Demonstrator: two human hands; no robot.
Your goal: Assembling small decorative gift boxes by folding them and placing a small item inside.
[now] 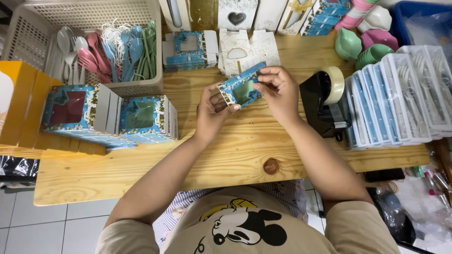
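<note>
Both hands, left hand (213, 110) and right hand (278, 91), grip a small blue floral cardboard box with a clear window (241, 88). 2 stacks of matching flat windowed boxes (141, 117) lie at the table's left, beside an orange carton (19, 101). White window-lidded cutlery packs (400, 96) stand in a row at right.

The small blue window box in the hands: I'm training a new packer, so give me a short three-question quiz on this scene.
1. True or false: both hands grip the small blue window box above the wooden table.
2. What stands just right of the right hand? A) a black tape dispenser B) a basket of spoons C) a stack of bowls
3. Fill in: the plastic spoons lie in a beige ____.

Key: 1 true: the left hand holds its lower edge, the right its upper corner. 2 A, the tape dispenser. 3 basket.
</note>
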